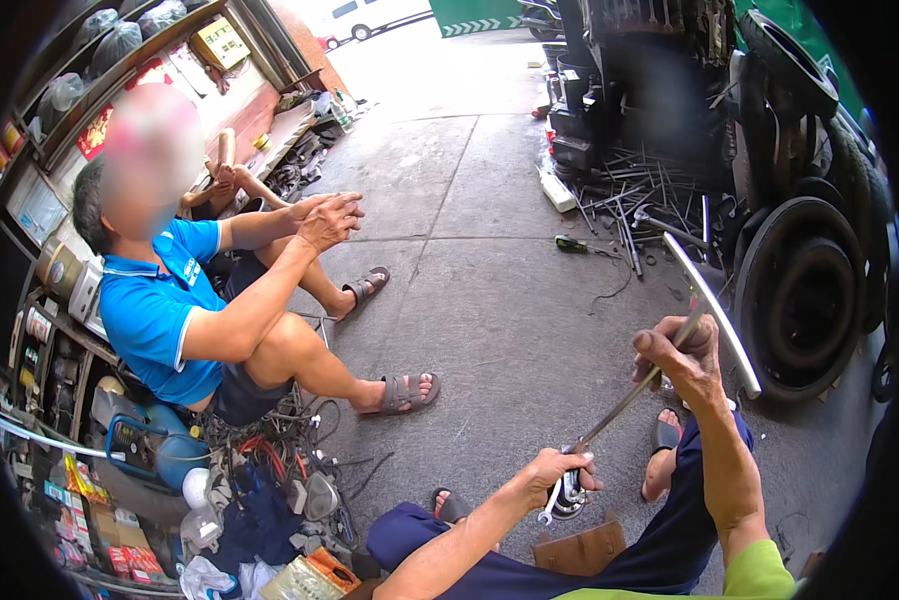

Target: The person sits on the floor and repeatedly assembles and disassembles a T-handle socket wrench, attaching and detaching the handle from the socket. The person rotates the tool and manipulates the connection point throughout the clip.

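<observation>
A long thin metal rod (621, 408) slants up between my hands, over my lap. My right hand (687, 358) is closed around its upper end. Lower down, my left hand (557, 474) is closed around a small dark and shiny metal fitting (569, 497) at the rod's lower end. A small wrench (546, 515) sticks out below the left fingers; whether it is gripped too is partly hidden. Beneath my left hand, a brown flat piece (581, 548) lies between my legs.
At left a person in a blue shirt (174, 290) sits with hands raised. Tools and cables (304, 440) lie beside them. At right are metal rods (634, 205), a screwdriver (570, 243), a curved pale strip (714, 315) and wheels (802, 297).
</observation>
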### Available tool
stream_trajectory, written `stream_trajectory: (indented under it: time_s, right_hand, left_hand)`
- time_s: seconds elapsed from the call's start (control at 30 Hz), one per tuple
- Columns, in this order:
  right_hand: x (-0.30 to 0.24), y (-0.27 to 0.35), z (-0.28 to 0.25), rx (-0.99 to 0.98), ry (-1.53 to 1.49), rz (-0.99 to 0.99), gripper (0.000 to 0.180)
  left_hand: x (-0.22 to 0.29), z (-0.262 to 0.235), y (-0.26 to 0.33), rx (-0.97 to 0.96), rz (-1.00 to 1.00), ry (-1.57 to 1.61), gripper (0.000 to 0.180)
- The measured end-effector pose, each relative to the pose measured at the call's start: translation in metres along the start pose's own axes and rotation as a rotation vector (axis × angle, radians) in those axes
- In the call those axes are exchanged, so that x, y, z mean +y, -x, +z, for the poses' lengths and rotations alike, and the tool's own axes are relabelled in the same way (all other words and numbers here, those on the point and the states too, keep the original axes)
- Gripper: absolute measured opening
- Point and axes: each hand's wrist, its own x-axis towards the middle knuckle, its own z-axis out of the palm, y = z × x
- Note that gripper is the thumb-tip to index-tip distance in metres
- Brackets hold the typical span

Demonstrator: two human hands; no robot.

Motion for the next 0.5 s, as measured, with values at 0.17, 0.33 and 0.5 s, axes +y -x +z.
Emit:
stream_trajectory:
  time_s: [0.17,0.33,0.5]
  right_hand:
    - [0.006,-0.002,-0.004,0.054,0.002,0.061,0.043]
    - [0.006,-0.002,-0.002,0.042,-0.038,-0.109,0.063]
    - [0.008,0.003,-0.003,0.129,-0.132,-0.101,0.096]
  left_hand:
    - [0.008,-0.007,0.002,0.14,0.147,-0.068,0.023]
    - [0.054,-0.026,0.027,0.422,0.532,-0.175,0.023]
    - [0.075,-0.026,0.047,0.502,0.682,-0.404,0.023]
